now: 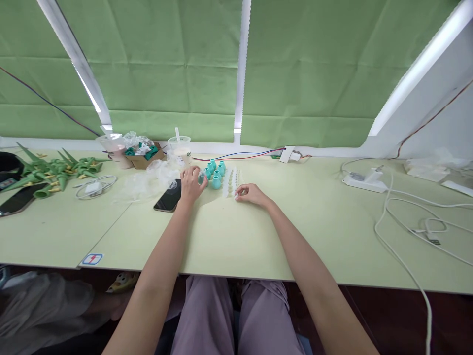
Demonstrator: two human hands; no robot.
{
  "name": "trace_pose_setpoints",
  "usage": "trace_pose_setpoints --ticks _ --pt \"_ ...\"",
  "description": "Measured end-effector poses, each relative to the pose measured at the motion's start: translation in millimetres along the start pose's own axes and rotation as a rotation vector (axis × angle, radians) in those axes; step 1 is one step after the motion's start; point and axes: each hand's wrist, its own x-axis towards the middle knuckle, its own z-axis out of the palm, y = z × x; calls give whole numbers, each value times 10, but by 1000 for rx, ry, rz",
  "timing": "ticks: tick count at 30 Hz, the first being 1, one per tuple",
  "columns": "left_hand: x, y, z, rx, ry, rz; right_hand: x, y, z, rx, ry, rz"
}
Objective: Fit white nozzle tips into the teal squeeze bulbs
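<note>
Several small teal vase-shaped pieces (216,183) stand upright in two rows on the table. My left hand (190,184) is at the left side of these rows, with its fingers curled round one teal piece that is partly hidden by the fingers. To the right of the teal pieces lie rows of small white pieces (226,183), too small to make out exactly. My right hand (253,194) is at the near end of the white rows, with its thumb and fingertips pinched on a small white piece (237,197).
A black phone (167,198) and crumpled clear plastic (142,181) lie to the left. Behind them stand a cardboard box (142,161) and lidded cups (180,148). Green spiky pieces (61,170) are piled far left. A power strip (364,183) with white cables is on the right.
</note>
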Motion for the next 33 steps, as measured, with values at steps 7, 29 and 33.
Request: trace_pose_setpoints --ticks 7,29,33 --pt "52 244 48 -40 126 -1 8 -177 -51 -80 412 -176" --pt "14 683 49 -36 -89 399 -95 -344 97 -1116 643 -701" --pt "23 668 46 -13 -104 450 -93 -427 88 -1184 587 -648"
